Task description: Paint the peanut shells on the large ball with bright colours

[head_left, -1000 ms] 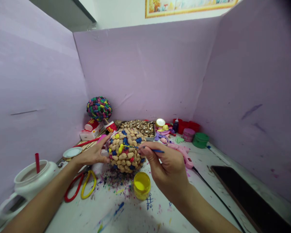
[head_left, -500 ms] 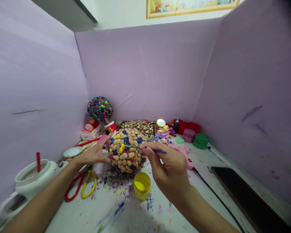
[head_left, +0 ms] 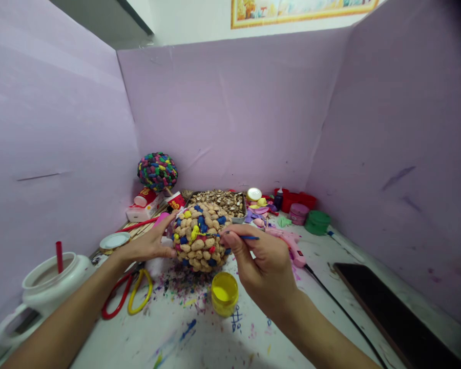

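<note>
A ball covered in peanut shells [head_left: 202, 251] sits in front of me, mostly bare tan with some shells painted blue, yellow and red. My left hand [head_left: 155, 243] steadies its left side, thumb and fingers around it. In my right hand [head_left: 263, 259] is a thin blue paintbrush [head_left: 249, 237], pinched between thumb and fingers. Its yellow-coated tip touches a yellow shell on the ball's front. Just below the ball stands an open jar of yellow paint [head_left: 225, 294].
Scissors [head_left: 128, 292] and a white pot [head_left: 56, 282] lie at left. Behind are a painted shell ball [head_left: 157, 171] and a tray of shells [head_left: 230, 202]. At right are a pink glue gun [head_left: 290, 243], paint jars [head_left: 317, 222] and a dark phone-like slab [head_left: 392, 312].
The ball has turned or shifted very slightly. My right hand and the brush have moved a little left, with the tip still at the yellow shell.
</note>
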`<state>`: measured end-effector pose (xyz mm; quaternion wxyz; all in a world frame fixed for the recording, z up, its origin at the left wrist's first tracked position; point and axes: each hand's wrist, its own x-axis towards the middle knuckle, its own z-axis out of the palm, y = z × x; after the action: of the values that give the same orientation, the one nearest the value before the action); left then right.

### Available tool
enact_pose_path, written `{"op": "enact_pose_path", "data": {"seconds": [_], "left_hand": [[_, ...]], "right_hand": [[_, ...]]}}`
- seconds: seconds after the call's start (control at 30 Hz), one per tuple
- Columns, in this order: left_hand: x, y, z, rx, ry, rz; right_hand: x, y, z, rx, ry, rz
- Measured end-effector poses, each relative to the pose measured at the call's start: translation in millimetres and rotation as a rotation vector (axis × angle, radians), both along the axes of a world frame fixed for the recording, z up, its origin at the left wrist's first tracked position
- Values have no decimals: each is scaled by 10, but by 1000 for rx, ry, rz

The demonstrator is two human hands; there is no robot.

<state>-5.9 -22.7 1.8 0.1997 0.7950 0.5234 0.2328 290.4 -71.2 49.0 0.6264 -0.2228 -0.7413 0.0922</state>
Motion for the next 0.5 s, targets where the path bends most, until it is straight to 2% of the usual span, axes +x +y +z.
{"op": "enact_pose_path", "data": {"seconds": [0.5], "left_hand": [[43, -15, 33, 10, 8, -17]], "right_hand": [[14, -1, 10, 32, -10, -15]]}}
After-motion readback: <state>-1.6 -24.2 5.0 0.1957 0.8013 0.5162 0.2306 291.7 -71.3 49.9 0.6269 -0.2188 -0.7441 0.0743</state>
